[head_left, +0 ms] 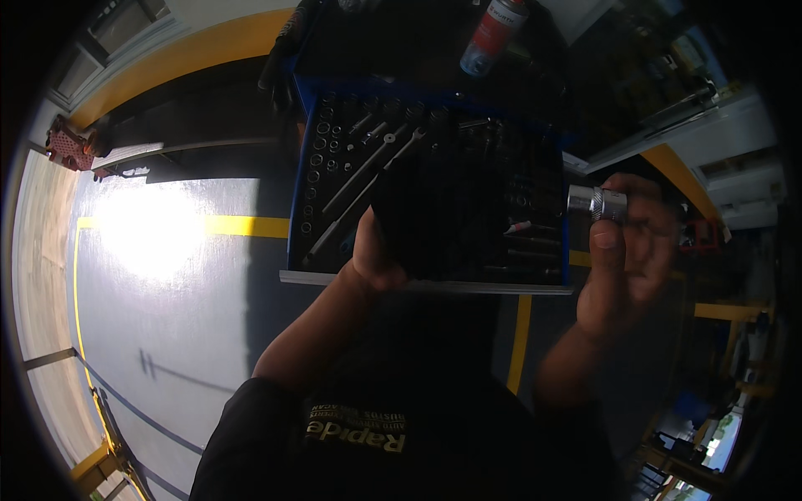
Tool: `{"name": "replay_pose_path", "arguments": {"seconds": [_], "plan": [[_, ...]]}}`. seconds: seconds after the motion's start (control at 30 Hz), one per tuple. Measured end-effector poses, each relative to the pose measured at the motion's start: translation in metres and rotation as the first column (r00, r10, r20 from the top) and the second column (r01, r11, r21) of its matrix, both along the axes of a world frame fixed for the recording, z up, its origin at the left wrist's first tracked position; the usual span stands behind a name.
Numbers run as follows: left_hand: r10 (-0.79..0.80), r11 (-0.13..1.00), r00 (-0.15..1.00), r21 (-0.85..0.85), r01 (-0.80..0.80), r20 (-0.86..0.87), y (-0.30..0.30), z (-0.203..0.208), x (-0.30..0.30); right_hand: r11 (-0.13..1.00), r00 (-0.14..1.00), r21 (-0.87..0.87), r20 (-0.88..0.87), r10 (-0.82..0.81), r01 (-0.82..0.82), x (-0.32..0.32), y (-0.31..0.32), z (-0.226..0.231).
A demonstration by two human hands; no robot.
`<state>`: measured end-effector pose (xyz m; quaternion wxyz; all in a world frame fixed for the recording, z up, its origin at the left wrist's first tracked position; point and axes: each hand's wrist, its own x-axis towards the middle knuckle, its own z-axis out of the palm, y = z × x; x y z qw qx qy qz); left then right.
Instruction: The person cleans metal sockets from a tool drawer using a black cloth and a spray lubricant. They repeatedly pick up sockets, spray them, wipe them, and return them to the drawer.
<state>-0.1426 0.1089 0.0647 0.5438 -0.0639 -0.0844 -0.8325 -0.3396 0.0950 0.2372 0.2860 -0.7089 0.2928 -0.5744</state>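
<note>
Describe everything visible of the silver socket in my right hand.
The silver socket is a short, shiny cylinder that looks like metal, with a knurled band around its middle. It lies roughly level, held between the thumb and fingers of your right hand, which hide its right end. Its left end is uncovered and points toward the open blue drawer; its inside cannot be seen.

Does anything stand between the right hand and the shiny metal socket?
Nothing visible does: the bare right hand grips the socket directly between thumb and fingers, just right of the open drawer in this view.
</note>
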Motion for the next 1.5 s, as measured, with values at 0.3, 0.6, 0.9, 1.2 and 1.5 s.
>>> {"name": "replay_pose_path", "arguments": {"seconds": [0.3, 0.6, 0.9, 1.2, 1.5], "plan": [[0.001, 0.980, 0.980, 0.195, -0.040, 0.198, 0.008, 0.008, 0.001, 0.992, 0.793, -0.051, -0.597, -0.124, 0.117, 0.023, -0.015, -0.075], [-0.010, 0.998, 0.854, 0.057, -0.024, 0.520, 0.022, 0.025, 0.004, 0.611, 0.743, 0.543, 0.659, 0.114, -0.576, -0.030, -0.031, -0.081], [0.235, 0.964, 0.528, -0.267, -0.017, 0.816, 0.029, 0.054, 0.012, 0.650, 0.763, 0.507, 0.621, 0.179, -0.566, -0.025, -0.016, -0.083], [0.830, 0.542, -0.131, -0.840, -0.037, 0.542, 0.023, 0.063, -0.010, 0.709, 0.882, 0.638, 0.468, -0.050, -0.299, 0.009, 0.009, -0.075], [0.281, 0.947, 0.202, -0.238, -0.215, 0.938, 0.020, 0.076, 0.000, 0.827, 0.984, 0.543, 0.170, 0.061, -0.145, 0.017, 0.017, -0.096]]}}
